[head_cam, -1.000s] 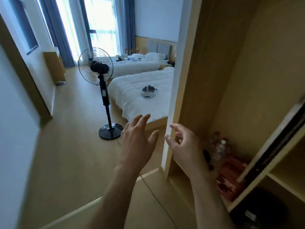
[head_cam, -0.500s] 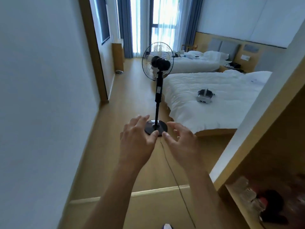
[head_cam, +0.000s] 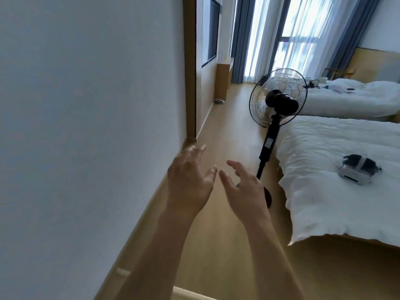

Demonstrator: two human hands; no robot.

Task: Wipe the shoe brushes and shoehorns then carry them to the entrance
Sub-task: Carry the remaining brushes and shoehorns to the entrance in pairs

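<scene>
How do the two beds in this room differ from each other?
The near bed fills the right foreground and carries a white and black headset-like device. The far bed sits back by the curtained window with several small items scattered on it. Both have white bedding.

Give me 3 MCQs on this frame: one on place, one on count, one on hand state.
1. Where does the pedestal fan stand?
A. on the near bed
B. on the floor left of the near bed
C. against the left wall

2. How many beds show?
A. one
B. two
C. three

3. What do the hands hold?
A. a shoe brush
B. a cloth
C. nothing

Key:
1 B: its pole comes down to the floor by the edge of the near bed.
2 B: a far bed lies behind the near one.
3 C: left hand and right hand are raised with fingers spread, empty.
</scene>
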